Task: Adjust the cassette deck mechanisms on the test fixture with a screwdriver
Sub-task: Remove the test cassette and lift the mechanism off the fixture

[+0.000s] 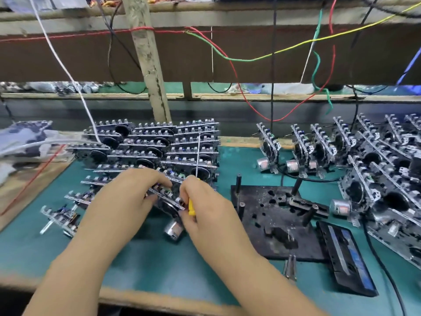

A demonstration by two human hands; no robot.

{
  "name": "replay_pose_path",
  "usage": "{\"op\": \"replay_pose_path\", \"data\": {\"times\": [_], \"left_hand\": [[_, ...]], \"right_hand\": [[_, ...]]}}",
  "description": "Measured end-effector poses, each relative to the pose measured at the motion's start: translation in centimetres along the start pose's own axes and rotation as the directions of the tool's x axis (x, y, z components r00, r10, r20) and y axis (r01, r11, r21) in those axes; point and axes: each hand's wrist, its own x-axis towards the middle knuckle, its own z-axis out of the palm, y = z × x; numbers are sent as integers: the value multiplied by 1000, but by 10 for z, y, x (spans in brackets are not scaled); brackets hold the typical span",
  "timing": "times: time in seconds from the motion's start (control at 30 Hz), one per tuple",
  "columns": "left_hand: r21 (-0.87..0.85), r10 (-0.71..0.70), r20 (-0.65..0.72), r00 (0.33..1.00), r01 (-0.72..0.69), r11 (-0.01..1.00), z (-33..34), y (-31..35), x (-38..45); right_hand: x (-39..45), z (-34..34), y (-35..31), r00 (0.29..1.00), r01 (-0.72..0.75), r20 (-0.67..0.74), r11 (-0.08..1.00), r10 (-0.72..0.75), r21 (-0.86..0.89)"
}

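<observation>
Head view: left hand (pixel 124 197) grips a deck (pixel 169 199), fingers (pixel 159 179) curled over its top edge, holding it tilted just above the green table (pixel 148 258). Right hand (pixel 205 201) touches the deck's right end, fingers clenched round the yellow screwdriver (pixel 191 207), shaft pointing up. Deck's motor (pixel 174 229) hangs below, between both hands. Stack of decks (pixel 159 144) behind. Black fixture (pixel 273 215) sits right of the hands, cassette (pixel 346 256) beside it.
</observation>
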Motion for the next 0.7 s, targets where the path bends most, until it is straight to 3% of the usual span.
{"op": "replay_pose_path", "data": {"times": [0.2, 0.3, 0.43, 0.53, 0.6, 0.63, 0.7], "left_hand": [[-85, 106, -137, 985, -118, 989, -11, 8, -2], [-95, 246, -230, 941, -274, 957, -19, 21, -6], [-7, 560, -282, 779, -585, 811, -26, 56, -2], [101, 725, -315, 612, -738, 667, -20, 91, 8], [126, 770, -352, 533, -788, 603, -15, 106, 14], [91, 765, -369, 528, -798, 595, -13, 108, 18], [-114, 680, -382, 625, -762, 637, -9, 107, 25]], "right_hand": [[7, -35, -3, 981, 28, -191, 999, -24, 21], [-1, -67, 0, 994, 5, -112, 997, 4, 79], [-12, -108, 7, 971, -220, 133, 963, 201, 154], [-5, -124, 15, 934, -247, 257, 968, 250, -44], [1, -132, 20, 922, -257, 278, 963, 268, -78], [2, -137, 24, 923, -287, 264, 958, 281, -15], [2, -147, 32, 928, -322, 218, 944, 301, 67]]}}
